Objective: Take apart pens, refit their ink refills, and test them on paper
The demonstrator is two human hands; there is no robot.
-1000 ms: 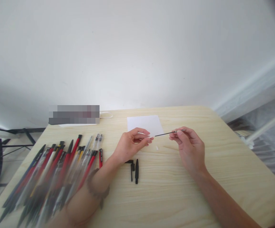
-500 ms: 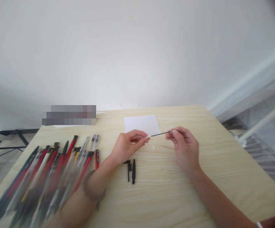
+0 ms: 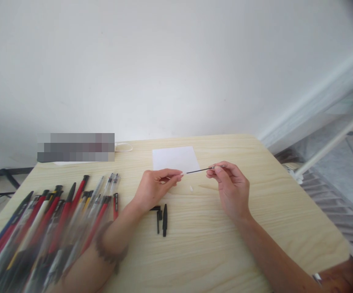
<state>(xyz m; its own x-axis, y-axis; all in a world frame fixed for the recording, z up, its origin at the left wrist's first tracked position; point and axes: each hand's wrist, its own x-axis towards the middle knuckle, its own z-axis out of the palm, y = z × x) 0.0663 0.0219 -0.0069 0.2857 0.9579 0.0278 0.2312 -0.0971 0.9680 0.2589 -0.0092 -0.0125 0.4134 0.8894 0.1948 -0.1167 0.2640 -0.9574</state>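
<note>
Two pinches: the right hand (image 3: 229, 189) holds a thin black refill (image 3: 199, 170) level, seemingly to line its tip with a pale piece (image 3: 180, 174) the left hand (image 3: 152, 189) grips.

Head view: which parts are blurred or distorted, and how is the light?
In the head view, the pens at the left are smeared, while the left hand, right hand and refill are sharp; the table edge bows from lens distortion; the top right corner is dark; the paper looks washed out in soft, even light; a pixelated patch hides something behind the pens.
</note>
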